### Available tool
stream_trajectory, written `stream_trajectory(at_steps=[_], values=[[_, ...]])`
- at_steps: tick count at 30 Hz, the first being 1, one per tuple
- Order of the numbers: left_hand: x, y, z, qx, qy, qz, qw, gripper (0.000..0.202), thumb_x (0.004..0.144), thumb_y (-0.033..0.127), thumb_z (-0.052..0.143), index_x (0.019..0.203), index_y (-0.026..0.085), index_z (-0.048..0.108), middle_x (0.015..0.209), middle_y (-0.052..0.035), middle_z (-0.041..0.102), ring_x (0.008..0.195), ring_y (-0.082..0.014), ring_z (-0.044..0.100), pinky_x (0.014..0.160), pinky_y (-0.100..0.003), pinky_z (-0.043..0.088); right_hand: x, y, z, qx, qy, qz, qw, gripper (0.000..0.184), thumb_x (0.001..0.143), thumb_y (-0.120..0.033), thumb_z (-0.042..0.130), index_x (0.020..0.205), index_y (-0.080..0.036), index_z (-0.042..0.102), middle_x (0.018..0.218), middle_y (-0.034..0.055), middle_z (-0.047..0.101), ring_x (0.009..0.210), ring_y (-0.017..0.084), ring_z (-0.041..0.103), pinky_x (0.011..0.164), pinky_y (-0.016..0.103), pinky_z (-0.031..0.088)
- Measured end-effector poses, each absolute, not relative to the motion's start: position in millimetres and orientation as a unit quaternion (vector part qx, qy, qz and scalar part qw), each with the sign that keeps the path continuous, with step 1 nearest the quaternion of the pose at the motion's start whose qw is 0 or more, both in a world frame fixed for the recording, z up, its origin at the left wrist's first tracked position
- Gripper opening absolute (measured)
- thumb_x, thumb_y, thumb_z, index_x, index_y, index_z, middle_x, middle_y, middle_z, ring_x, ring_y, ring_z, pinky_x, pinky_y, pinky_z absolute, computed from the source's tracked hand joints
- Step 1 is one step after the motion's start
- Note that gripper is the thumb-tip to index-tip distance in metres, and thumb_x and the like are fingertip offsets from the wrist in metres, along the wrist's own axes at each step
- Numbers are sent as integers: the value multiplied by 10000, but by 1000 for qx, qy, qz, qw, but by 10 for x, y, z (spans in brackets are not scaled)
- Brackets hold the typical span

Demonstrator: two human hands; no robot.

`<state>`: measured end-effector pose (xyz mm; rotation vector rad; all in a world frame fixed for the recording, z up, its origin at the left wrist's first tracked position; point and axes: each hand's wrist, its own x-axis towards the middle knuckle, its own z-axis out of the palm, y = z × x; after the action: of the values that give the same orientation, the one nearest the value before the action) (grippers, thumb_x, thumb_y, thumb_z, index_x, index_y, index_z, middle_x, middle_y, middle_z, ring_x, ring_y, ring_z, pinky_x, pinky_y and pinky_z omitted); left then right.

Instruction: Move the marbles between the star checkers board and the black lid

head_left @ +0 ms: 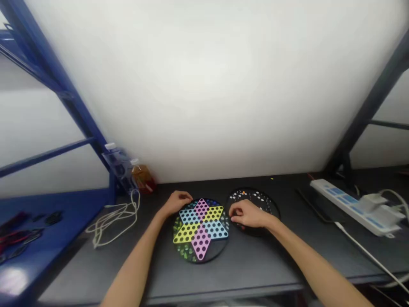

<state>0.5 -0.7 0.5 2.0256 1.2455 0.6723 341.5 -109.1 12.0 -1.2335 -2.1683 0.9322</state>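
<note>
The star board, a round black-rimmed game board with a perforated six-pointed star in pink, yellow and light blue (201,223), lies flat on the dark grey counter (252,268) and serves as reference. Small glossy green pieces (185,251) occupy its near-left margin. The left hand (179,202) is at the star board's far-left edge, fingers bent; whether it grips anything cannot be determined. The right hand (244,213) is just right of the star board, above a round black disc with white dots (266,204). Its thumb and index finger are close together; any held piece is hidden. Left of the star board lies a loosely coiled white cable (111,219). Well to its right lies a long white power strip with blue panels (347,205).
</note>
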Motion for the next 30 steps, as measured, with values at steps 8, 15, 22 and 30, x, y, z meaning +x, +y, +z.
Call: stream_trajectory(at_steps=[8, 15, 22, 30], values=[[15, -15, 40, 775, 473, 254, 333, 226, 717, 312, 593, 801, 154, 732, 751, -39, 712, 716, -182, 636, 680, -263, 473, 3435, -968, 117, -452, -577, 557, 391, 273, 832, -438, 496, 726, -188, 524, 524, -66, 385, 413, 65, 254, 405, 196, 184], [17, -24, 53, 773, 480, 253, 329, 233, 710, 326, 595, 798, 161, 735, 745, -34, 711, 721, -185, 636, 681, -267, 476, 3480, -947, 130, -464, -545, 538, 445, 433, 788, -561, 575, 614, -196, 419, 513, -66, 368, 414, 57, 236, 400, 206, 145], [12, -15, 40, 766, 485, 249, 341, 234, 712, 316, 592, 805, 147, 724, 745, -40, 709, 723, -192, 638, 684, -277, 482, 3506, -1039, 150, -494, -749, 305, 320, 225, 768, -372, 651, 679, -168, 687, 553, -17, 530, 539, 109, 435, 515, 235, 289], [13, -7, 40, 773, 477, 250, 335, 249, 727, 334, 592, 822, 148, 726, 762, -44, 712, 731, -192, 636, 689, -275, 477, 3552, -1079, 168, -468, -776, 341, 249, 178, 703, -334, 707, 756, -170, 750, 497, -51, 428, 484, 84, 355, 484, 228, 244]])
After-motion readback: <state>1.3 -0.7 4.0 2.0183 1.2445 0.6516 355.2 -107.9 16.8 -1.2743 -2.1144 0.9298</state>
